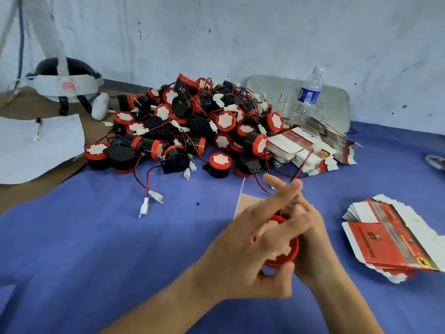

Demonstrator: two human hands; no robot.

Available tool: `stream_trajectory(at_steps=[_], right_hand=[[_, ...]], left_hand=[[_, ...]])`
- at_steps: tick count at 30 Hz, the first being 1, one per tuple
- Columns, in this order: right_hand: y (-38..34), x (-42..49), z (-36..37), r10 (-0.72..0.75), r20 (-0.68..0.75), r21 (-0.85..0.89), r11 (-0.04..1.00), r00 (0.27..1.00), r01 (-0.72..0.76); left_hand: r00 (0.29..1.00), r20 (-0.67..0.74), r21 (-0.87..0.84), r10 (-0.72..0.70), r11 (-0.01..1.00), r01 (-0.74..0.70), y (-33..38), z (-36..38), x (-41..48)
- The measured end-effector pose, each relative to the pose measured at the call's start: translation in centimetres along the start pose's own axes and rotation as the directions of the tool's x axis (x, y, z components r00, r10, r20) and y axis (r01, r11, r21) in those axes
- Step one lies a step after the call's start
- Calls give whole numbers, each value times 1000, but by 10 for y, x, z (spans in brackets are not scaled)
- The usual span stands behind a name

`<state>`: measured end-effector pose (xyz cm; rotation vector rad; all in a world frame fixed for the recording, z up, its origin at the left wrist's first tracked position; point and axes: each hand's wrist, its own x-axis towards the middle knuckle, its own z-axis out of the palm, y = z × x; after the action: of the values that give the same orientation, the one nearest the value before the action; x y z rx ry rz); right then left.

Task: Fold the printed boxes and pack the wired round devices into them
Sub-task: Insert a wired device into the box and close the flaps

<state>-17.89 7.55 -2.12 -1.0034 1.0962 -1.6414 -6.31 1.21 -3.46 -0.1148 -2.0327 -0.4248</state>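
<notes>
Boxes flat; device in left hand

A clear plastic water bottle with a blue label stands upright in front of a pale grey slab marked with a handwritten 4. A white paper sheet carrying a small marker pen lies on brown cardboard, near a dark helmet with white straps.
</notes>
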Motion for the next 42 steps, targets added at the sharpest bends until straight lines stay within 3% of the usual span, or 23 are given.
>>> stream_trajectory(at_steps=[4, 8, 12, 15, 19, 23, 26, 30, 32, 37, 40, 42], right_hand=[[-5, 2, -7, -83, -167, 11, 996, 983, 86], [-6, 5, -20, -164, -330, 9, 984, 930, 177], [-1, 10, -31, -143, -511, 47, 980, 847, 194], [1, 13, -39, -68, -603, 155, 967, 795, 200], [4, 16, -44, 0, -663, 221, 955, 749, 196], [8, 18, -50, -19, -741, 19, 999, 671, 50], [9, 18, -55, -55, -694, -209, 970, 718, -128], [-7, 10, -70, -234, -556, -601, 776, 798, -191], [-16, 4, -77, -289, -521, -627, 768, 803, -130], [-32, -3, -75, -442, -571, -550, 832, 692, 78], [-30, -3, -72, -451, -416, -677, 734, 790, 63], [-25, -2, -71, -315, -277, -832, 552, 908, -63]], left_hand=[[984, -77, 283, -162, 943, 177, -10, 6, -3], [948, -148, 424, -282, 848, 318, -24, 5, -6], [898, -268, 370, -349, 823, 431, -30, 0, -6], [818, -333, 183, -469, 819, 544, -33, -2, -6], [858, -283, 92, -429, 878, 469, -37, -1, -10], [916, -165, 113, -365, 916, 385, -42, 5, -13], [898, -146, 96, -414, 898, 429, -47, 6, -15], [828, -136, 0, -543, 836, 549, -48, 3, -15], [804, -72, -3, -591, 806, 592, -51, -1, -15], [781, 131, -9, -611, 787, 617, -53, -7, -15], [764, 189, 1, -617, 778, 628, -54, -8, -18], [737, 230, -10, -635, 756, 655, -55, -9, -18]])
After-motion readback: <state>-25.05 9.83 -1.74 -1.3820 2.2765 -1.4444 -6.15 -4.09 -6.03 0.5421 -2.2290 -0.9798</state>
